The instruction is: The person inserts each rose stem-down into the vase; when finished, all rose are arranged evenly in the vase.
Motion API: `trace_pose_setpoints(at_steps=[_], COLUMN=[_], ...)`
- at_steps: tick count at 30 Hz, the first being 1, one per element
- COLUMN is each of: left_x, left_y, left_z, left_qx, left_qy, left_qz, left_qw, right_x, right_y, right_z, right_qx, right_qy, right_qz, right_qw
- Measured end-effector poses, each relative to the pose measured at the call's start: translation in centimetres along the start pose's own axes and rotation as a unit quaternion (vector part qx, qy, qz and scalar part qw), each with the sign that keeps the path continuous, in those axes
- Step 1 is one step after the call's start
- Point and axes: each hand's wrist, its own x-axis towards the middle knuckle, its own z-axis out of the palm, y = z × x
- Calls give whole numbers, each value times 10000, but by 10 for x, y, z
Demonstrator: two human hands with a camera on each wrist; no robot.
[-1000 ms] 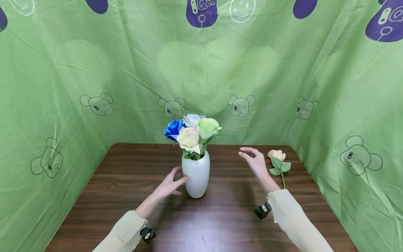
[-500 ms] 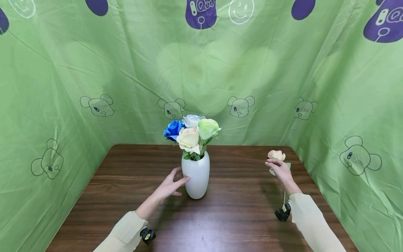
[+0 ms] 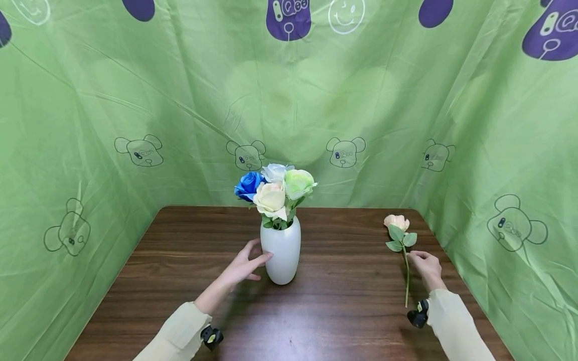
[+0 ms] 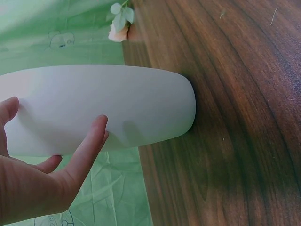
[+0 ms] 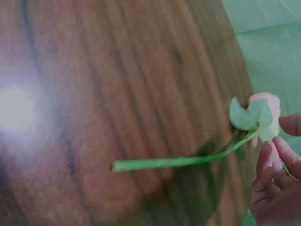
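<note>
A white vase (image 3: 281, 255) stands upright on the table, with a blue rose (image 3: 249, 186), a pale blue rose (image 3: 275, 172), a green rose (image 3: 299, 184) and a cream rose (image 3: 270, 198) in it. My left hand (image 3: 241, 265) holds its left side, thumb in front and a fingertip hidden behind. The left wrist view shows fingertips against the vase wall (image 4: 127, 94). A peach rose (image 3: 396, 222) lies at the right, stem toward me. Just right of its stem (image 3: 407, 281) is my right hand (image 3: 425, 266), fingers bent, thumb apart from them in the right wrist view.
The dark wooden table (image 3: 338, 321) is enclosed at the back and sides by green printed cloth (image 3: 384, 110). Black wrist cameras sit at both cuffs. A bright glare spot (image 5: 16, 110) lies on the wood in the right wrist view.
My right hand has moved right, passed over the peach rose's leaves, then come back toward me beside the stem. The left hand and vase have stayed put.
</note>
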Motion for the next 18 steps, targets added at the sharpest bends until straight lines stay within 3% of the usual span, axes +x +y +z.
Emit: trace_pose_setpoints(at_steps=[8,15,18], left_x=[0,0,0], left_y=[1,0,0], left_z=[0,-1,-1], left_qx=[50,9,4], left_qy=[-34,-38,-50], left_qz=[-12,-13,14], left_qw=[10000,10000,10000], right_x=[-2,-2,-2], right_y=[12,13,12], right_z=[10,20,22], right_qx=[79,276,261], right_qy=[-40,-377,-232], right_qz=[-77,-7,3], right_qw=[9999,9989,9994])
